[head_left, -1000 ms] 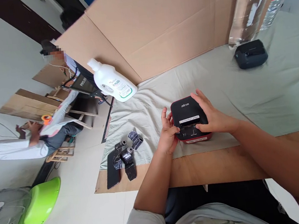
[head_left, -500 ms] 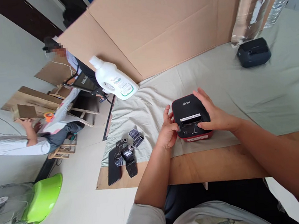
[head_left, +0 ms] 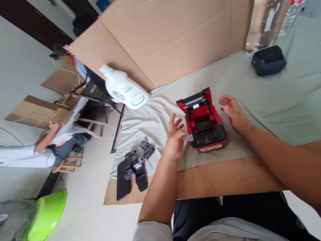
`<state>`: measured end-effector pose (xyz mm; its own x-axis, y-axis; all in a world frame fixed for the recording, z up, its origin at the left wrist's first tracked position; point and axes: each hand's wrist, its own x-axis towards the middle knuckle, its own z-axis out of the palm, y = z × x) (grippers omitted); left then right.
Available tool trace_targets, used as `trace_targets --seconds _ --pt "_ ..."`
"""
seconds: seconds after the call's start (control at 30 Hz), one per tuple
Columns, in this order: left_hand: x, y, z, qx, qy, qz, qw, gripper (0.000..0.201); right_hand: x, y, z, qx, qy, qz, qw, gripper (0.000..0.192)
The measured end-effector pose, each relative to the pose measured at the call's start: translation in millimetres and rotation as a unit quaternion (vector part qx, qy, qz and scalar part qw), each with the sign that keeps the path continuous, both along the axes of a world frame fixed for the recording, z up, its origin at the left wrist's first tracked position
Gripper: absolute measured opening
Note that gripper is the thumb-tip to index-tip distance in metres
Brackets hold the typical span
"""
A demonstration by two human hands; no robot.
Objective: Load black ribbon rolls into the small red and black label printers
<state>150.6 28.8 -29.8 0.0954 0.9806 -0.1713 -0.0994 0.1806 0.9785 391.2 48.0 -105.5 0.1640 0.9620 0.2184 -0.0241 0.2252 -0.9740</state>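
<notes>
Both hands are off the little printer right now: my left hand [head_left: 175,138] hovers just beside its left flank with the fingers spread and empty, and my right hand [head_left: 233,114] hangs loose and open, holding nothing, just off its right side. Between them sits the red label printer [head_left: 206,128], on the pale green cloth [head_left: 291,94] near the front edge of the table, with its lid [head_left: 195,100] tipped up toward the cardboard backdrop and the roller showing along the lid's edge. The paper bay looks dark and bare from here, though I cannot tell whether anything lies at the bottom. Were I guiding the hands, I would keep one palm steady on the casing so the light body does not skate on the cloth, and go into the bay with fingertips only, staying away from the hinge and the roller. The black rolls [head_left: 140,161] lie well apart to the left at the cloth's edge, next to a dark phone [head_left: 122,185] on the bare wooden table [head_left: 227,178]. Farther back a white detergent bottle [head_left: 125,89] lies tilted against the cardboard sheet [head_left: 173,30], and a second, dark printer [head_left: 268,61] stands at the far right by a wrapped roll [head_left: 269,3]. Left of the table the room opens out: other people [head_left: 36,150] sit working with cardboard, and a green basin [head_left: 45,216] rests beside a fan [head_left: 3,227] on the floor.
</notes>
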Motion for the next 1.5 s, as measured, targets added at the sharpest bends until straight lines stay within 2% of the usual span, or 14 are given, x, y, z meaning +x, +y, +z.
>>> trace_targets --seconds 0.1,0.2,0.3,0.4,0.5,0.57,0.63,0.8,0.9,1.03,1.17,1.3,1.43,1.5 --pt "1 7 3.4 0.105 0.127 0.019 0.986 0.047 -1 2 -2.9 -0.025 0.006 -0.030 0.999 0.068" --pt "15 18 13.9 0.189 0.297 -0.093 0.932 0.022 -4 1 -2.7 -0.040 0.009 -0.028 0.999 0.064" --pt "37 29 29.6 0.214 0.516 -0.229 0.798 0.027 -5 0 -2.8 -0.045 0.006 -0.023 0.999 0.063" --pt "58 36 42.3 0.193 0.670 -0.304 0.649 0.036 -5 1 -3.7 -0.051 0.004 -0.026 0.998 0.060" --pt "71 36 47.0 0.176 0.719 -0.335 0.584 0.034 -4 2 -4.5 -0.066 0.000 -0.023 0.998 0.061" --pt "73 35 46.4 0.171 0.722 -0.330 0.583 0.028 -4 3 -5.0 -0.076 -0.002 -0.019 0.997 0.062" --pt "71 35 44.0 0.176 0.708 -0.314 0.608 0.027 -4 4 -6.0 -0.079 -0.005 -0.017 0.997 0.064" --pt "60 36 36.3 0.192 0.635 -0.268 0.699 0.039 -3 4 -10.9 -0.080 -0.018 -0.012 0.997 0.065" --pt "48 34 32.9 0.209 0.533 -0.255 0.779 0.040 -2 4 -13.2 -0.075 -0.030 -0.008 0.997 0.060" --pt "14 22 30.3 0.211 0.303 -0.220 0.903 0.032 -1 3 -11.7 -0.081 -0.043 -0.009 0.996 0.057" --pt "-50 17 28.3 0.154 0.188 -0.139 0.960 0.040 -1 2 -9.2 -0.089 -0.058 -0.007 0.994 0.060" --pt "-134 26 23.9 0.060 0.327 -0.076 0.940 0.046 -1 2 -9.9 -0.074 -0.052 -0.006 0.996 0.057" --pt "-198 35 11.2 -0.035 0.563 0.003 0.826 0.045 -1 2 -11.8 -0.070 -0.046 -0.011 0.996 0.049" --pt "-216 37 4.4 -0.051 0.603 0.021 0.796 0.044 -1 2 -12.4 -0.077 -0.045 -0.013 0.996 0.047"
